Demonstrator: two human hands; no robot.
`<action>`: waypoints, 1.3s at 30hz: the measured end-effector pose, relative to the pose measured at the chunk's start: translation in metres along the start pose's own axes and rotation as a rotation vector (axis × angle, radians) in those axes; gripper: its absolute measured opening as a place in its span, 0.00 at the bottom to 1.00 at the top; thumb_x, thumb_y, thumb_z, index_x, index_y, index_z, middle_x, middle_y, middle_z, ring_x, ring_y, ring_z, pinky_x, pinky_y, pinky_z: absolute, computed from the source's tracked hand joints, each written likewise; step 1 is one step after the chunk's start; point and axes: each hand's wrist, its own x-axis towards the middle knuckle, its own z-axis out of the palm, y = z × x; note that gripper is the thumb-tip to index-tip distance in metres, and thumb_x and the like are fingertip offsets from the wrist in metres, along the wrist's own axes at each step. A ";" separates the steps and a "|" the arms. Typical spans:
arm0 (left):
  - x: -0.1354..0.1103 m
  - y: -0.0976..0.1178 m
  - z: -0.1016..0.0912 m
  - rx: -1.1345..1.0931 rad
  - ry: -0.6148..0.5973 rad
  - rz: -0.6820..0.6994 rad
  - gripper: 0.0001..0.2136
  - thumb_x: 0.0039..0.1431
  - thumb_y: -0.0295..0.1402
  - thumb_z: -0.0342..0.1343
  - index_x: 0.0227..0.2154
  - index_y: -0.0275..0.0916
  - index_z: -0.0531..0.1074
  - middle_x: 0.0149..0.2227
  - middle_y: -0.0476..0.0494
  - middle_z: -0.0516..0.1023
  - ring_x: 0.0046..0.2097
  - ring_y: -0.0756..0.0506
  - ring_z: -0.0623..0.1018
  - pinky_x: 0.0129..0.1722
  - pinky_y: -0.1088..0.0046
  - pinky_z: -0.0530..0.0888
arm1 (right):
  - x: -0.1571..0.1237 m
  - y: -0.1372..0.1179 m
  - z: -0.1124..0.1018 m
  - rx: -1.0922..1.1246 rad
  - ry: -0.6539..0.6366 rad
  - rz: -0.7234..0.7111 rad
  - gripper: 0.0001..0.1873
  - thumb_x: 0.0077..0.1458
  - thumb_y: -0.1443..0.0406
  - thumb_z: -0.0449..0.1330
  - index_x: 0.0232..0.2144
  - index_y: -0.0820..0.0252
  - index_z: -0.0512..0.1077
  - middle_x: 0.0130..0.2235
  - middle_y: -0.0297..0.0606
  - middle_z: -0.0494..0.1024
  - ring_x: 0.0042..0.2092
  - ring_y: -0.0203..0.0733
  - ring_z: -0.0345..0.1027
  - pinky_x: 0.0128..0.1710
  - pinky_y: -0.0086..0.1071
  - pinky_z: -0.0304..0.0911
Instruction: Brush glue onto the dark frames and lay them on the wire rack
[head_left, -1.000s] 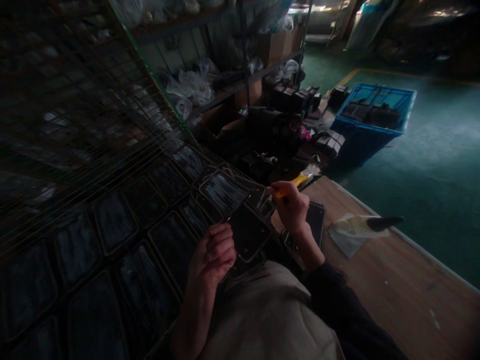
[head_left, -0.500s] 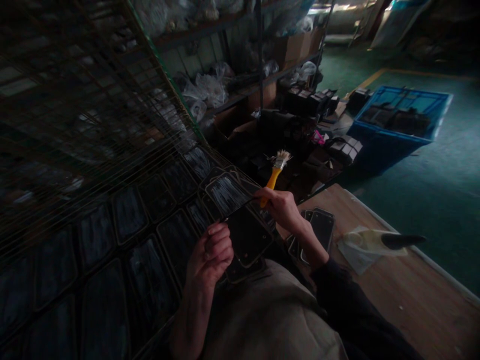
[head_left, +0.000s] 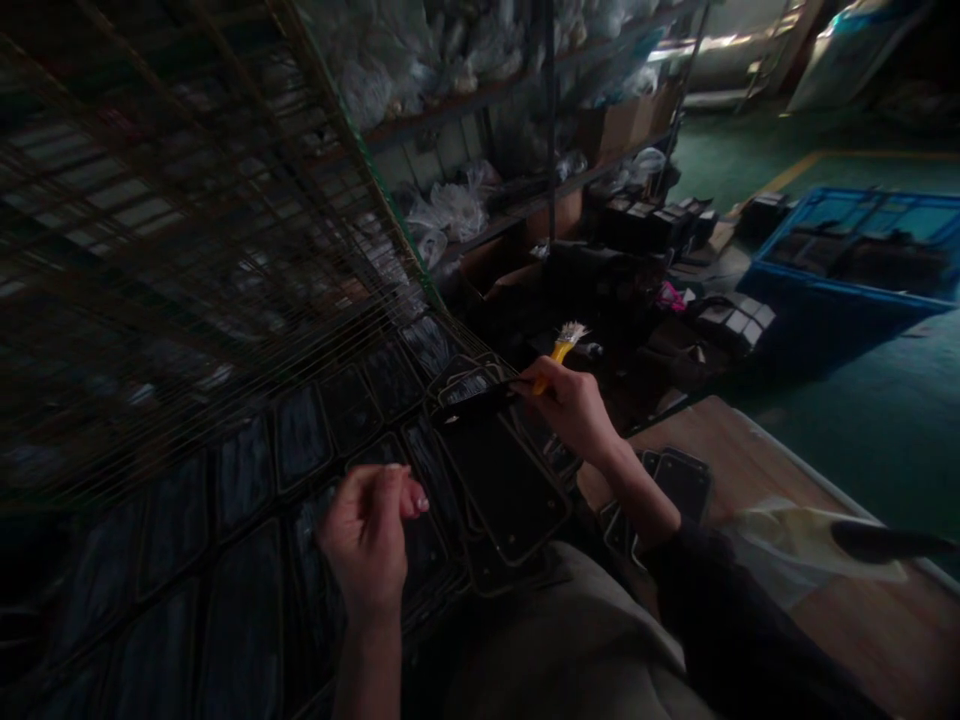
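My right hand (head_left: 574, 405) is closed round the yellow handle of a paintbrush (head_left: 562, 350), its pale bristles pointing up and away. Between that hand's thumb and fingers is also the edge of a thin dark panel (head_left: 476, 403), seen nearly edge-on. My left hand (head_left: 371, 530) hovers to the left, apart from the panel, its fingers curled in with nothing visible in them. Below the hands lies a larger dark rounded panel (head_left: 510, 480) with small holes at its near end. Rows of similar panels, several with whitish streaks, such as this panel (head_left: 244, 465), spread to the left.
A wire mesh rack (head_left: 375, 190) leans up at the left. On the wooden table (head_left: 795, 450) at right are more dark panels (head_left: 679, 485) and a translucent dark-handled container (head_left: 817, 535). Beyond stand a blue crate (head_left: 847, 320) and shelves with plastic bags (head_left: 457, 205).
My left hand has let go of the thin panel and drawn back to the left and down. My right hand keeps the panel and brush. The view has swung left.
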 end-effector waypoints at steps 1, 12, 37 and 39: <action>0.001 0.002 0.000 -0.010 0.020 -0.005 0.15 0.61 0.25 0.52 0.18 0.37 0.69 0.16 0.54 0.65 0.22 0.53 0.68 0.27 0.81 0.68 | 0.003 -0.002 0.000 0.000 0.001 -0.002 0.06 0.59 0.61 0.58 0.34 0.57 0.71 0.21 0.27 0.73 0.22 0.33 0.65 0.26 0.25 0.56; 0.035 -0.019 -0.026 0.814 -0.072 0.773 0.28 0.51 0.29 0.65 0.56 0.43 0.68 0.61 0.34 0.63 0.65 0.34 0.59 0.63 0.51 0.58 | 0.018 -0.014 0.005 -0.028 -0.013 -0.051 0.02 0.58 0.64 0.59 0.34 0.56 0.70 0.22 0.27 0.74 0.24 0.33 0.67 0.27 0.25 0.57; 0.093 -0.012 0.024 1.085 -0.656 1.186 0.12 0.63 0.31 0.53 0.47 0.42 0.74 0.61 0.44 0.69 0.67 0.40 0.57 0.65 0.48 0.57 | 0.001 -0.009 0.004 0.270 -0.152 -0.096 0.04 0.60 0.64 0.57 0.33 0.59 0.70 0.24 0.29 0.72 0.26 0.31 0.65 0.29 0.24 0.59; 0.096 -0.015 0.016 1.096 -0.671 1.175 0.12 0.62 0.31 0.53 0.48 0.42 0.74 0.61 0.44 0.69 0.67 0.40 0.58 0.64 0.48 0.58 | 0.001 -0.007 0.003 0.277 -0.155 -0.088 0.05 0.60 0.63 0.57 0.33 0.59 0.69 0.24 0.29 0.72 0.26 0.31 0.65 0.29 0.24 0.59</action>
